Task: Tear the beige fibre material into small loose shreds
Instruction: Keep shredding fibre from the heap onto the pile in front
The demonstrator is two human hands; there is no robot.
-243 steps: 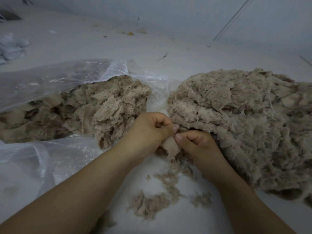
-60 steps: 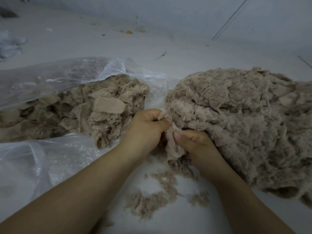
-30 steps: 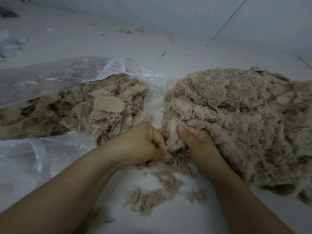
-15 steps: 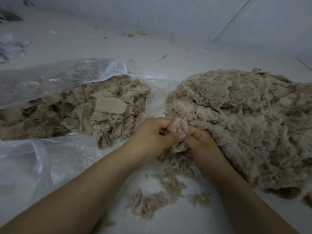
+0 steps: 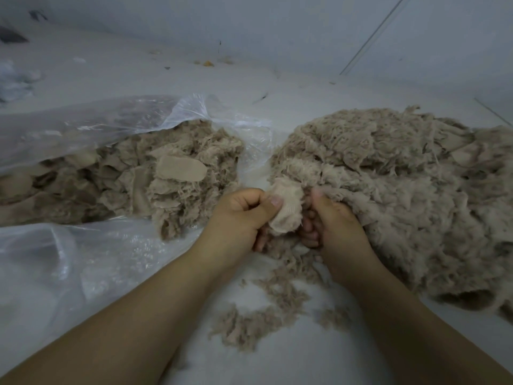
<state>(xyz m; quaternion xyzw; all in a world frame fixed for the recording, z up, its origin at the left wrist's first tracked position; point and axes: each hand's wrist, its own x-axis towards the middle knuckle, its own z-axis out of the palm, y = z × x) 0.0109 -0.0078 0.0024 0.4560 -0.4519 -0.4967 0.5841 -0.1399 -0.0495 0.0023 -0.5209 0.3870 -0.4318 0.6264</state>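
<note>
The big fibre heap (image 5: 402, 195) is beige-brown with a shaggy, stringy texture. The piece (image 5: 287, 209) between the hands is lighter, creamy beige. The plastic bag (image 5: 83, 126) is clear with white shine. The floor (image 5: 305, 90) is pale grey.

The big fibre pile (image 5: 402, 195) runs past the right edge.

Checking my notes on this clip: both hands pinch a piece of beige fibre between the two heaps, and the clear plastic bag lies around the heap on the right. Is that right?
Not quite. In the head view the clear plastic bag lies around the left heap; the right heap sits bare. The left hand and right hand do pinch the fibre piece between the heaps.
</note>
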